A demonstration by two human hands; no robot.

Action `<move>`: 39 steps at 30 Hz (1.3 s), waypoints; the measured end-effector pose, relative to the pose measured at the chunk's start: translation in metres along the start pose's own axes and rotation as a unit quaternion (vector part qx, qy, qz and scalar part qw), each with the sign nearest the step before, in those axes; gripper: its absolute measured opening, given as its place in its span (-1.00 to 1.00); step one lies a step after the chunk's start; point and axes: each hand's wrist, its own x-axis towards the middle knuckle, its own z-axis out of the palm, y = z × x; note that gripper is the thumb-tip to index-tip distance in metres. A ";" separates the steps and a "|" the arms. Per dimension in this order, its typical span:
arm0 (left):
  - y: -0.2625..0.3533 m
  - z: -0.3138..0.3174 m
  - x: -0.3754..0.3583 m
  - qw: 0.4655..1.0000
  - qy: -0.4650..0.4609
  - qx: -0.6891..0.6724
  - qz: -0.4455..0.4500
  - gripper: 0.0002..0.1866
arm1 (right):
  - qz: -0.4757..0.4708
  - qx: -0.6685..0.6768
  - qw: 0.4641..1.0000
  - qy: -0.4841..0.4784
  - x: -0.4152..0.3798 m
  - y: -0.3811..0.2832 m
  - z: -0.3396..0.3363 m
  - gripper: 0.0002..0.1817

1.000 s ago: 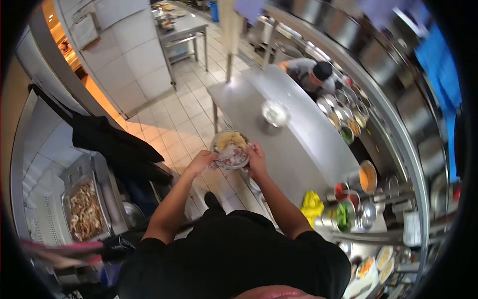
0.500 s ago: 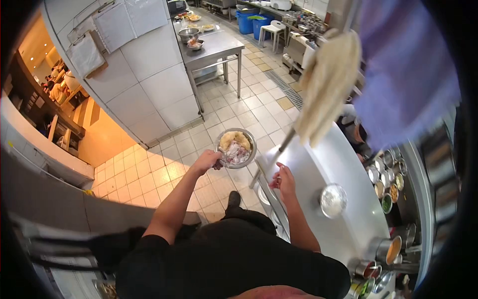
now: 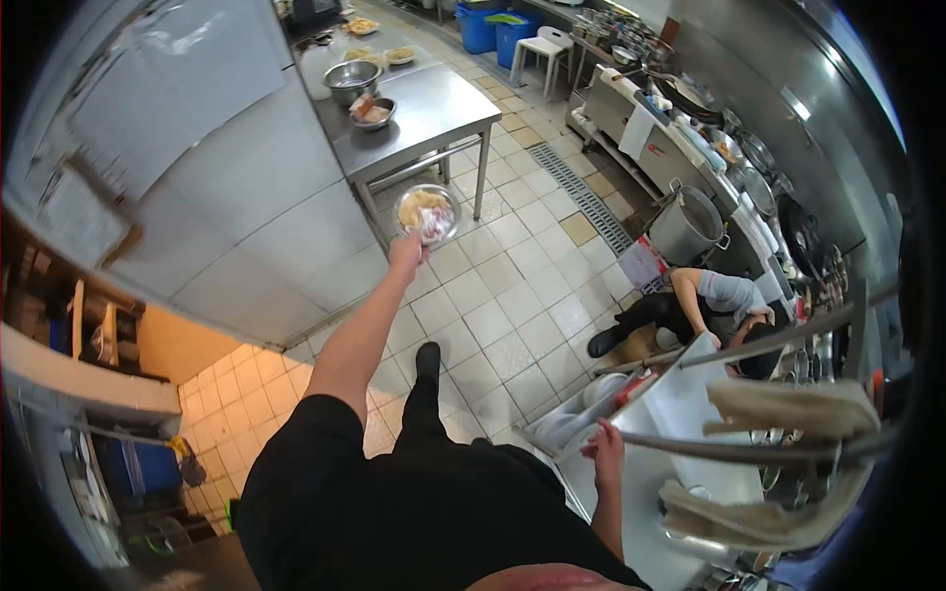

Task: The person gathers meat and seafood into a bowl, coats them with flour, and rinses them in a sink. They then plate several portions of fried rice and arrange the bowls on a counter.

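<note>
Out in front, my left hand (image 3: pixel 408 252) grips the near edge of a round metal bowl (image 3: pixel 454 223). Yellowish food (image 3: pixel 419 205) lies in it beside pinkish pieces dusted with white powder (image 3: pixel 434 227). The bowl is held over the tiled floor, close to the near corner of a steel table (image 3: pixel 424 113). My right hand (image 3: pixel 605 451) is down at the corner of the steel counter (image 3: pixel 655 433), with nothing in it and its fingers loosely bent and apart.
A mixing bowl (image 3: pixel 353 83) and a smaller bowl of food (image 3: pixel 374 115) stand on the steel table. At right a person (image 3: pixel 731 292) crouches beyond the counter, near a large pot (image 3: pixel 687 219). Cloths (image 3: pixel 788 406) hang from a rail above the counter.
I have moved forward and turned right. The bowl in my left hand is now farther out, nearer the steel table. The crouching person has come into full view, and the purple cloth has largely left it.
</note>
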 end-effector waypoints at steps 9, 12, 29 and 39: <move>0.065 0.100 0.336 0.986 0.083 -0.131 -0.057 -0.63 | 0.302 -0.068 0.930 0.197 -0.043 0.055 0.049 -0.70; 0.052 0.108 0.423 0.975 0.072 -0.199 -0.067 -0.62 | 0.448 -0.067 0.869 0.197 -0.087 0.080 0.059 -0.73; -0.057 0.044 0.229 0.751 -0.141 0.607 0.219 -0.64 | 0.165 0.309 0.710 0.611 -0.127 0.133 -0.140 -0.32; -0.131 0.108 -0.286 0.568 -0.642 0.415 -0.304 -0.75 | -0.025 0.483 0.740 0.468 -0.120 0.180 -0.247 -0.61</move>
